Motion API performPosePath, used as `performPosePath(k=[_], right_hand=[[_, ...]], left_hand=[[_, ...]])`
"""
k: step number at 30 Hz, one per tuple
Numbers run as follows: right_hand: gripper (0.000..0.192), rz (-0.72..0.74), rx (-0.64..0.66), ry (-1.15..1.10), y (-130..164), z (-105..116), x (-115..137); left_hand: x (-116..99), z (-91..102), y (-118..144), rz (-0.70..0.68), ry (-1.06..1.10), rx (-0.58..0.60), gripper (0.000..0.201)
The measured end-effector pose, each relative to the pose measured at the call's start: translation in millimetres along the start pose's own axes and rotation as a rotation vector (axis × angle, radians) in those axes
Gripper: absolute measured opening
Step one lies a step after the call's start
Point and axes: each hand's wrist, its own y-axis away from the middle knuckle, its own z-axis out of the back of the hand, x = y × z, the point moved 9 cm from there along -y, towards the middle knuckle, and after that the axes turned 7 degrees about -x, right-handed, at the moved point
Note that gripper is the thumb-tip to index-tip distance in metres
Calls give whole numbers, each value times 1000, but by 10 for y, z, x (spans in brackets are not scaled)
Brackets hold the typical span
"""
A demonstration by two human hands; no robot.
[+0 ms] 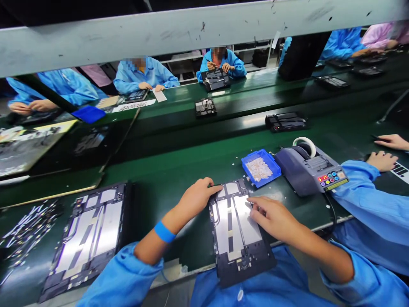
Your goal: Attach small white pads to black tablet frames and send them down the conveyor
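Tablet frame [238, 236] lying long axis toward body — left hand [196, 198] pressing top-left corner, right hand [275, 217] resting flat at right edge, fingers loose, gripping nothing.

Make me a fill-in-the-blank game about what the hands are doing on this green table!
1. Both hands, the left hand and the right hand, rest on the open tablet panel lying on the ____ table.
2. The little tray of small pieces is ____ in colour.
3. The left wrist wears a blue ____.
4. A roll of white tape sits on top of the grey ____.

Missing words: green; blue; band; dispenser
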Motion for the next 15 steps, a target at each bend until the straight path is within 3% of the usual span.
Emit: performPosePath(k=[4,8,12,15], right_hand=[[35,5,-12,-1,-120,-52,43],[30,31,5,-79,-575,-312,195],[22,-78,220,-246,-1050,-798,264],[14,-168,293,-318,-1156,-1006,226]], left_hand=[[26,5,56,-44,-44,-42,33],[35,1,231,-75,28,-199,31],[88,-1,391,-37,157,-361,23],[148,3,484,99,286,-450,16]])
